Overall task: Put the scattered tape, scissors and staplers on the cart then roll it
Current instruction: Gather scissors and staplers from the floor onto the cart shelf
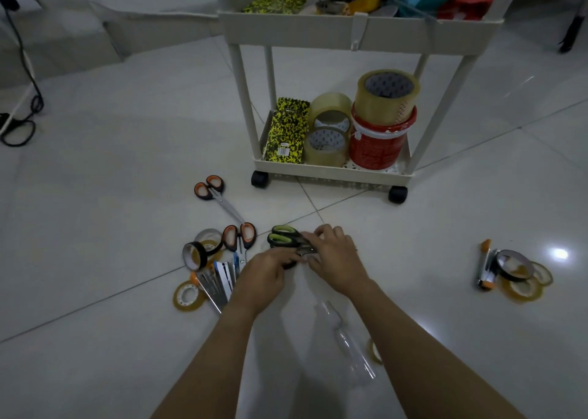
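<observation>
A cream wheeled cart (359, 33) stands on the tiled floor ahead. On the floor in front lie green-handled scissors (283, 235); my right hand (334, 256) rests over their blades and my left hand (267, 275) closes on the same scissors from the left. Left of my hands lie two orange-handled scissors (211, 189) (238, 237), a black tape roll (195, 255), a silver tape roll (208, 235), a yellow tape roll (189, 296) and staplers (216, 278). At the right sit another stapler (485, 266), a black tape roll (515, 264) and yellow tape rolls (525, 288).
The cart's bottom shelf holds large clear tape rolls (386, 95), a red bucket (378, 145) and a yellow-black box (288, 129). A clear bottle (346, 336) lies between my forearms, a small tape roll (375, 350) beside it. A black cable (22, 123) runs at far left.
</observation>
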